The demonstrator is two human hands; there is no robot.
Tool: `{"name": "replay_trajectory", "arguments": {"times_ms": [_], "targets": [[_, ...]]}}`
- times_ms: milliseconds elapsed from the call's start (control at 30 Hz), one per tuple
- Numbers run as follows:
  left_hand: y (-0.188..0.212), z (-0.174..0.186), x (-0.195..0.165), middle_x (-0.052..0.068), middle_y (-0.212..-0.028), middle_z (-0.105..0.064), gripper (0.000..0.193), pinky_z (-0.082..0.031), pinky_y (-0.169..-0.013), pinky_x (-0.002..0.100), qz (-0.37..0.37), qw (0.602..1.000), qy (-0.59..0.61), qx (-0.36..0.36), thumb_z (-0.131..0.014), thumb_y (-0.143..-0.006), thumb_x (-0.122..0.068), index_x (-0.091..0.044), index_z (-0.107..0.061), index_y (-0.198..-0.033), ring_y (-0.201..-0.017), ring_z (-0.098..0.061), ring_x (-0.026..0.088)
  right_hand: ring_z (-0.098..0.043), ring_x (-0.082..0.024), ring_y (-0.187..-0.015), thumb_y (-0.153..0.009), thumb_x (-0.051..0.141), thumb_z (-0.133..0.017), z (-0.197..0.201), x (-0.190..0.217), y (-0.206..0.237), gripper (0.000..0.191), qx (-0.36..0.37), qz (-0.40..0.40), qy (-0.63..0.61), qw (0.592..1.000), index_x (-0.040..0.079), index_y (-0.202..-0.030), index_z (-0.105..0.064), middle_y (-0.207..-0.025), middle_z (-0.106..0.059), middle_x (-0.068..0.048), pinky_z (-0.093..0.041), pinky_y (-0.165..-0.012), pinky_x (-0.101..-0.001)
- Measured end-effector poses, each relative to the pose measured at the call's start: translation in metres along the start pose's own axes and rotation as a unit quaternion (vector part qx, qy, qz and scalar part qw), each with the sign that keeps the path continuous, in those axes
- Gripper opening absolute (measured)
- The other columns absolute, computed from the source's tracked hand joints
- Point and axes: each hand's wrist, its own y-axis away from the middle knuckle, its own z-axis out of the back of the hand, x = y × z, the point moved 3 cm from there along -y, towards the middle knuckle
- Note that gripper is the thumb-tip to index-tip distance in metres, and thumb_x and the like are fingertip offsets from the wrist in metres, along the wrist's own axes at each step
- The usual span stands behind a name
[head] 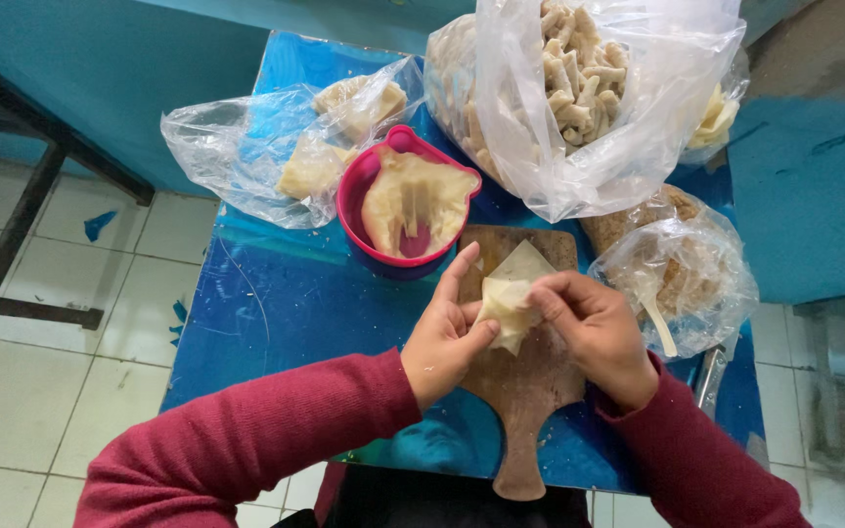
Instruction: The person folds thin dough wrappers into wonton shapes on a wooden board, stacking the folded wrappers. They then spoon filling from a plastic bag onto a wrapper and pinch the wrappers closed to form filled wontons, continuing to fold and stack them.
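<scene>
A thin pale dough wrapper (512, 293) is held over a wooden cutting board (525, 391), partly folded, with one corner pointing up. My left hand (447, 332) pinches its left edge with the thumb and fingers. My right hand (594, 328) grips its right side, fingers curled over the fold. Both arms wear dark red sleeves. Just beyond the hands stands a pink bowl (359, 196) with pale paste smeared inside.
A large clear bag (589, 88) of several rolled dough pieces sits at the back of the blue table (276, 303). Another plastic bag (246, 147) with dough sheets lies at the left. A bag (682, 269) of filling with a white spoon is at the right.
</scene>
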Motion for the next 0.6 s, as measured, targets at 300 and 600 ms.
{"name": "replay_trajectory", "arguments": {"times_ms": [300, 600], "targets": [[-0.001, 0.010, 0.006, 0.015, -0.125, -0.069, 0.084, -0.052, -0.099, 0.030, -0.033, 0.995, -0.004, -0.093, -0.050, -0.095, 0.007, -0.012, -0.007, -0.165, -0.112, -0.067, 0.017, -0.065, -0.009, -0.090, -0.109, 0.018, -0.064, 0.035, 0.008, -0.012, 0.016, -0.227, 0.096, -0.085, 0.965, 0.002, -0.111, -0.066, -0.102, -0.071, -0.004, -0.053, -0.085, -0.0246], [0.003, 0.006, -0.009, 0.015, -0.120, -0.070, 0.070, -0.054, -0.095, 0.028, -0.097, 0.982, -0.034, -0.161, -0.049, -0.097, 0.006, -0.008, -0.022, -0.161, -0.108, -0.069, 0.016, -0.068, -0.030, -0.090, -0.092, 0.010, -0.073, -0.011, 0.027, -0.002, 0.009, -0.129, 0.191, 0.371, 0.900, 0.004, -0.099, -0.073, -0.097, -0.072, -0.013, -0.053, -0.079, -0.0366]]}}
